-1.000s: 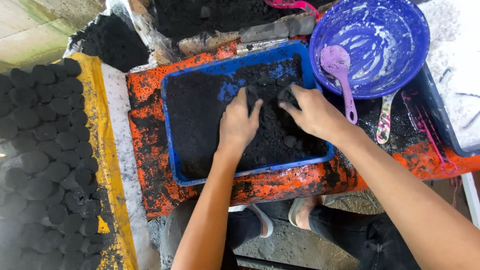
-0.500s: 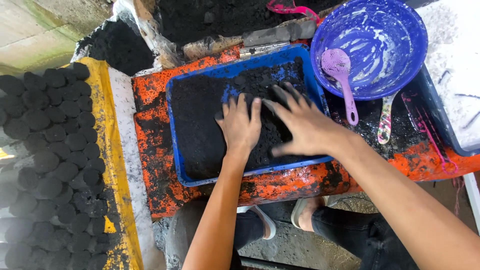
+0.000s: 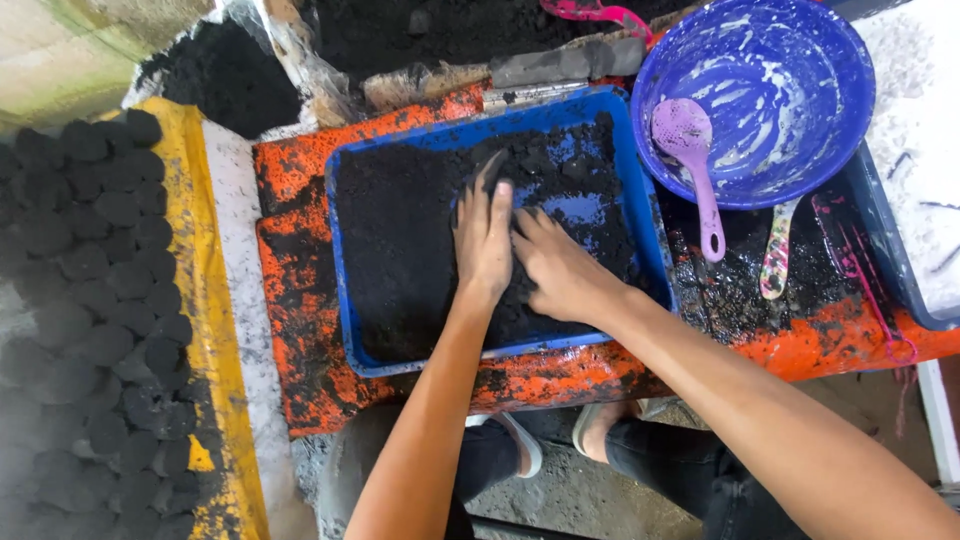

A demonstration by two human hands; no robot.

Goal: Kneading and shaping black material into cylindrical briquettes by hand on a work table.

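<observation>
Over blue tray [image 3: 345, 300] on orange counter [image 3: 300, 250]: left hand [image 3: 485, 240] and right hand [image 3: 560, 270] flat, side by side, pressed into black powder [image 3: 400, 240]; purple spoon [image 3: 690, 160] in blue bowl [image 3: 800, 170] nearby.

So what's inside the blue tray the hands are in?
The blue tray holds black, crumbly powder, with bare blue floor showing near its right side. The left hand and right hand press flat on it; whatever lies beneath them is hidden.

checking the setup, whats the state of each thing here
left hand: flat, pressing black mix
right hand: fingers dug into mix
blue tray: holds black mix
blue bowl: smeared white, otherwise empty
purple spoon: resting in bowl
black lumps: laid in rows
</observation>
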